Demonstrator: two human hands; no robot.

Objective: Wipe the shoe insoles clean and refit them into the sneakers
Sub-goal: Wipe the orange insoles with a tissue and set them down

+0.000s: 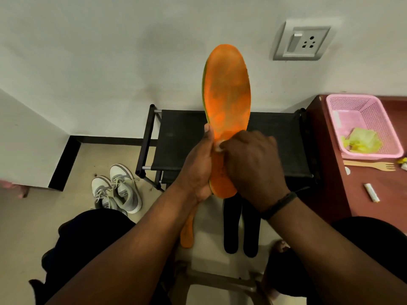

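My left hand (199,170) grips the insole (226,91) upright, steadying it while my right hand (251,164) pinches a wipe (218,144) against it.

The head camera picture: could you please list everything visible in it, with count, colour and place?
insole: one, orange, held upright at centre
second insole: one, orange, on the floor under the left arm
dark insoles: two, black, side by side on the floor
sneakers: two, grey and white, on the floor at left
rack: one, black, against the wall
basket: one, pink, on the brown table at right
yellow cloth: one, in the basket
fork: one, wooden, in front of the basket
socket: one, grey, on the wall
left hand: grips the held insole's edge
right hand: presses a small pale wipe on it
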